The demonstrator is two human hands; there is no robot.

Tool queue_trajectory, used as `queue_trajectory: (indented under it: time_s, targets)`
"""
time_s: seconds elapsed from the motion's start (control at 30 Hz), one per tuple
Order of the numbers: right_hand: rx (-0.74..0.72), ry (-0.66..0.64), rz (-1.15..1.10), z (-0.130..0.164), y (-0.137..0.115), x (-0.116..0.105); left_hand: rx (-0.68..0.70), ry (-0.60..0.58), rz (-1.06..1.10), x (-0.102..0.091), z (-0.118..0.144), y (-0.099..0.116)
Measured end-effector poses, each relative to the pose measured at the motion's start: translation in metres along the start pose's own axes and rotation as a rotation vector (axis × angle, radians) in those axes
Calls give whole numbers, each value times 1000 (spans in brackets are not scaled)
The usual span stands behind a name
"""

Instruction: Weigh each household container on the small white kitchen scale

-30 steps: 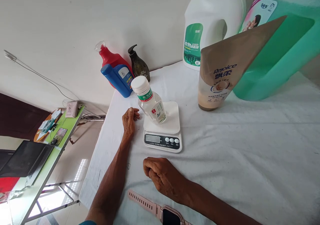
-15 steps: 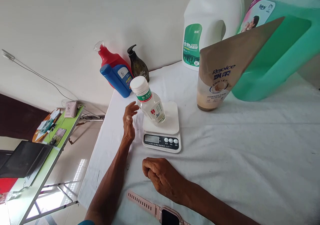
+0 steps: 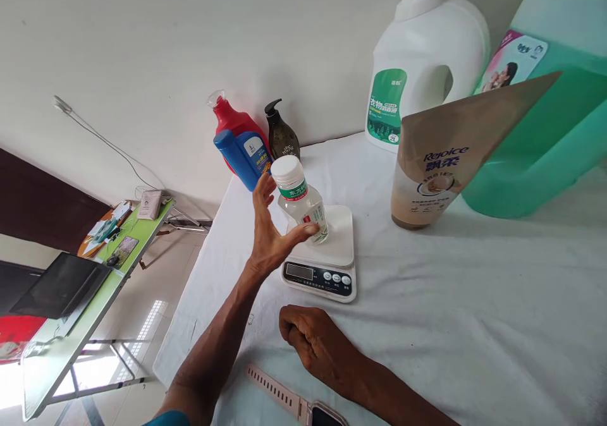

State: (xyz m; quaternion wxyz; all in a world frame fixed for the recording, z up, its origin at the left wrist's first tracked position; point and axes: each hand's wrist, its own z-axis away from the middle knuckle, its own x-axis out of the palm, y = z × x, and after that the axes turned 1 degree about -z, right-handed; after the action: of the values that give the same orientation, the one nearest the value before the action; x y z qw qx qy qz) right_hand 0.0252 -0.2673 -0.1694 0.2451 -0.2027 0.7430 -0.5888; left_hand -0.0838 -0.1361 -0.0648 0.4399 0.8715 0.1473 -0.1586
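Observation:
A clear plastic bottle (image 3: 307, 203) with a white cap and a green label band stands on a white kitchen scale (image 3: 339, 239). My left hand (image 3: 274, 239) is open at the bottle's left side, its thumb stretched across the lower front and its fingers curving by the neck. Whether it touches the bottle I cannot tell. Closed in a fist, my right hand (image 3: 315, 345) rests on the cloth in front of the scale, with nothing showing in it. The scale's display looks dark, with three buttons beside it.
A pink-strapped smartwatch (image 3: 277, 391) lies near the front edge. Behind the bottle are a blue bottle (image 3: 239, 160), a red bottle (image 3: 232, 119) and a dark pump bottle (image 3: 283, 136). To the right stand a Rejoice tube (image 3: 434, 160), a white jug (image 3: 417, 47) and a green jug (image 3: 516, 182).
My left hand has moved up to the bottle and spread its thumb across the front. The camera view has shifted slightly. My right hand stays in a fist on the cloth.

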Motion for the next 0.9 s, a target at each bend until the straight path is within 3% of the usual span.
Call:
queue_trajectory:
  time_s: [0.2,0.33,0.47,0.6,0.73,0.9]
  targets:
    - [34,6,46,-2,0,0,-230,-39,-82,16,-11,11]
    - [58,-10,40,-2,-3,-1,-199,56,-49,12,-38,0]
    - [87,-26,43,0,-7,-3,-143,169,-110,12,-87,-29]
    - [94,-21,79,2,-7,-2,-229,229,-185,16,-125,-70]
    - [80,-23,72,1,-3,0,-273,266,-285,20,-141,-104]
    - [68,-24,41,1,3,3,-322,269,-389,27,-148,-125]
